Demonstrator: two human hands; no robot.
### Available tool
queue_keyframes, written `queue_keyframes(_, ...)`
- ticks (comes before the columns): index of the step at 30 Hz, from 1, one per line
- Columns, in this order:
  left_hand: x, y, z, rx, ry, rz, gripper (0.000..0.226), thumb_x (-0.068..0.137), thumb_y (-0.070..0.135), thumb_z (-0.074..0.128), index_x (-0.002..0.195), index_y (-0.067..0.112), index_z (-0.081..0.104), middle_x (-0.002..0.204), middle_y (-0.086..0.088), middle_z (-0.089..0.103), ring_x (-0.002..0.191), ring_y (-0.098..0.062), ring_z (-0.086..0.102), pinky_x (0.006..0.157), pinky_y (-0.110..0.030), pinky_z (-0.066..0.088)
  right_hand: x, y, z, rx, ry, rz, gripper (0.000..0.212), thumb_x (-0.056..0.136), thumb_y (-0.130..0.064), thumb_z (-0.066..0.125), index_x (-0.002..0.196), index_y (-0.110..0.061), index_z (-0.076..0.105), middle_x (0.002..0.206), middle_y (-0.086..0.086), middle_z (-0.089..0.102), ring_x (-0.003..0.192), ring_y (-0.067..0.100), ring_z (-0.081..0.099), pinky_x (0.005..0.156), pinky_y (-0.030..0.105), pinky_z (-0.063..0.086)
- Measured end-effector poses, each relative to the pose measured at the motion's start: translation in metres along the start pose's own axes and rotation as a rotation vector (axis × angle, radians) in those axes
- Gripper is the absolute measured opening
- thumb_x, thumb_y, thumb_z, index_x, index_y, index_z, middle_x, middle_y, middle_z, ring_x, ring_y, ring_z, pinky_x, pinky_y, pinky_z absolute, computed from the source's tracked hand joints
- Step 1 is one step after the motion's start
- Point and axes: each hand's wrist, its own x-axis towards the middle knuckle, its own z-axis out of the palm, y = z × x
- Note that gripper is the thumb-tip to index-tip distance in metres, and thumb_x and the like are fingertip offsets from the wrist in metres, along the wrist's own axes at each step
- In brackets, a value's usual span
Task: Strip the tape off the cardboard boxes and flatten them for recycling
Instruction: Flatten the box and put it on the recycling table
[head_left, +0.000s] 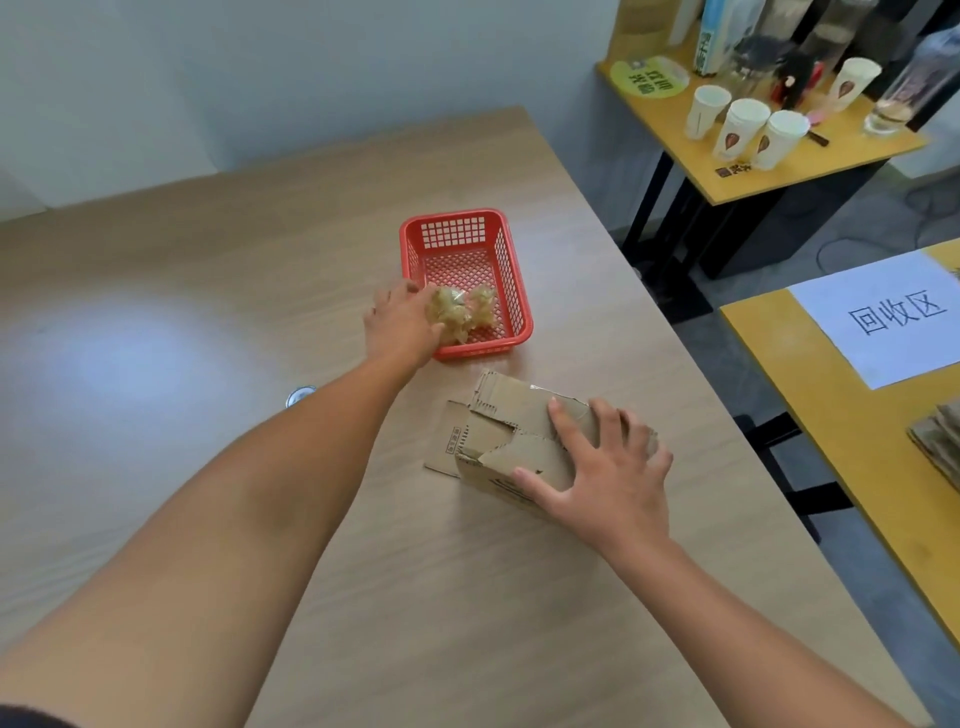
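Left hand (400, 322): a crumpled tape wad (448, 314) is being gripped over the near-left corner of the red basket (452, 231).
Right hand (608, 467): fingers are being spread flat on the cardboard box (514, 415).
Cardboard box: being held on the counter (208, 291), near the basket.

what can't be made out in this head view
Head view only:
Left hand: whether its grip is closed on the tape wad; it is blurred where they meet.
Box: the top under the right hand, so any tape there is hidden; its print is too small.
Cardboard stack: cut off by the right edge.
Round thing: half hidden by the left forearm.
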Motion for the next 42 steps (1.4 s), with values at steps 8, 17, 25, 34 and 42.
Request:
queue_keyframes(8, -0.045, -0.012, -0.028, -0.437, 0.167, -0.024, 0.049, 0.104, 0.025, 0.053, 0.152, 0.021, 0.043, 0.163, -0.012, 0.027, 0.15, -0.03, 0.026, 0.121, -0.045, 0.027, 0.012, -0.001, -0.02, -0.008, -0.171, 0.016, 0.092, 0.068, -0.102, 0.015, 0.147, -0.056, 0.02, 0.135, -0.003, 0.032, 0.119, 0.028, 0.03, 0.094, 0.053, 0.033)
queue_keyframes(17, -0.307, -0.056, -0.005, -0.72, -0.033, -0.276, 0.074, 0.083, 0.052, 0.075, 0.148, 0.047, 0.039, 0.128, 0.012, 0.032, 0.12, 0.003, 0.042, 0.101, -0.016, 0.032, -0.113, -0.075, 0.017, 0.671, -0.519, -0.234, 0.071, 0.096, -0.053, 0.057, 0.152, -0.06, 0.013, 0.106, -0.013, 0.06, 0.086, 0.012, 0.061, 0.086, 0.038, 0.053)
queue_keyframes(25, -0.42, -0.181, -0.053, -0.616, -0.039, -0.301, 0.065, 0.09, 0.033, 0.072, 0.148, 0.029, 0.044, 0.141, 0.01, 0.056, 0.126, -0.003, 0.052, 0.105, -0.024, 0.041, -0.238, -0.185, 0.051, 0.785, -0.518, -0.28, 0.071, 0.096, -0.052, 0.061, 0.149, -0.066, 0.015, 0.123, -0.024, 0.06, 0.115, 0.005, 0.059, 0.089, 0.031, 0.05)
queue_keyframes(34, -0.49, -0.24, -0.067, -1.086, -0.114, -0.407, 0.042, 0.105, 0.007, 0.045, 0.145, 0.021, 0.042, 0.146, -0.006, 0.055, 0.126, -0.003, 0.056, 0.102, -0.019, 0.045, -0.275, -0.237, 0.039, 0.469, -0.385, -0.143, 0.087, 0.08, -0.069, 0.068, 0.145, -0.036, 0.02, 0.138, 0.001, 0.035, 0.111, 0.028, 0.06, 0.086, 0.043, 0.052)
queue_keyframes(42, -0.457, -0.246, -0.057, -0.041, -0.012, -0.018, 0.054, 0.094, 0.057, 0.046, 0.137, 0.025, 0.053, 0.144, 0.004, 0.043, 0.138, -0.025, 0.032, 0.114, -0.043, 0.028, -0.272, -0.206, 0.015, 0.743, -0.127, -0.197, 0.041, 0.102, -0.015, 0.052, 0.136, -0.035, 0.041, 0.117, -0.003, 0.047, 0.094, 0.012, 0.058, 0.074, 0.028, 0.051)
